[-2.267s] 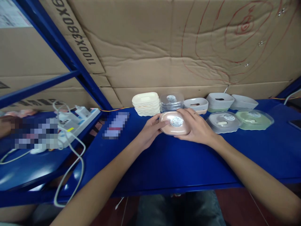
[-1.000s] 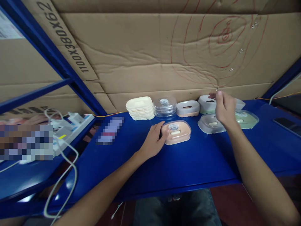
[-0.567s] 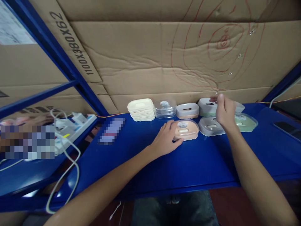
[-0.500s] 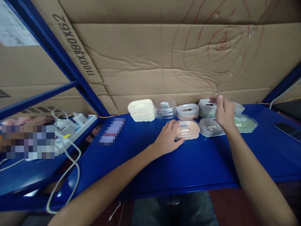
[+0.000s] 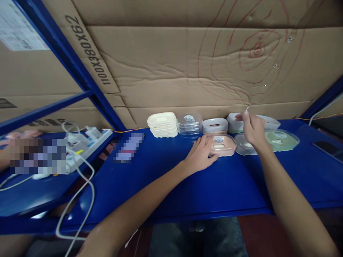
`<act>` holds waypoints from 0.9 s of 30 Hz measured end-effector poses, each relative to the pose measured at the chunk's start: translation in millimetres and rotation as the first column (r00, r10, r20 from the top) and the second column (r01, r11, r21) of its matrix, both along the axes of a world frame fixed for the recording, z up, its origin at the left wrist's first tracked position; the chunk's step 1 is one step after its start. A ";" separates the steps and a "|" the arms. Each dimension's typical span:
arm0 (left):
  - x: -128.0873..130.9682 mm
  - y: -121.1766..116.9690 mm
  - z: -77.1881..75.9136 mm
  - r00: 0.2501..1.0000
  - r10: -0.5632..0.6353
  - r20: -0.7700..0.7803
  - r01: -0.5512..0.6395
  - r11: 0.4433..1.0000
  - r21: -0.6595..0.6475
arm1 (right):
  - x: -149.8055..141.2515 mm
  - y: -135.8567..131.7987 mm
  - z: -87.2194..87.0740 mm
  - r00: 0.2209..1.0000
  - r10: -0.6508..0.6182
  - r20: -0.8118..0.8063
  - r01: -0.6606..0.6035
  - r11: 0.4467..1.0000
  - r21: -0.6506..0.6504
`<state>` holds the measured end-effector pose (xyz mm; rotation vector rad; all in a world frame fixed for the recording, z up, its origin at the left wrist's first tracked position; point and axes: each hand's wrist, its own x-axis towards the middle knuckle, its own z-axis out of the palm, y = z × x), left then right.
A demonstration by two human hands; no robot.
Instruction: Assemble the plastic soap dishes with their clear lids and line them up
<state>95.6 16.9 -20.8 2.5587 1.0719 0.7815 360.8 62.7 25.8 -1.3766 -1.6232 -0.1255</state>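
Observation:
A peach oval plastic box (image 5: 227, 147) under a clear lid with a round label lies on the blue table. My left hand (image 5: 202, 153) grips its left end, fingers on the far side and thumb on the near side. To its right are a grey box (image 5: 241, 147) and a green box (image 5: 284, 141), both with clear lids. My right hand (image 5: 253, 130) hovers above the grey one, partly covering it. Its fingers point left, loosely apart from the thumb, and I see nothing in them. Behind stand a grey slotted shell (image 5: 215, 125) and whitish shells (image 5: 270, 122).
Stacks of cream trays (image 5: 162, 125) and clear lids (image 5: 190, 125) stand along the cardboard wall (image 5: 160, 64). A blurred-out flat item (image 5: 129, 148) lies left and a dark phone-like slab (image 5: 328, 150) right. White cables hang by a power strip (image 5: 92, 137); a person's hand (image 5: 5, 157) shows far left.
My left hand has slid the peach box a little to the right, up against the grey one. The grey and green boxes have shifted right too. My right hand stays raised. The view has turned slightly.

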 end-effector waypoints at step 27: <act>-181.5 68.4 23.8 0.854 0.508 0.115 -0.496 0.725 0.477 | 17.5 35.9 -33.6 0.792 0.111 0.601 -0.038 0.990 -0.134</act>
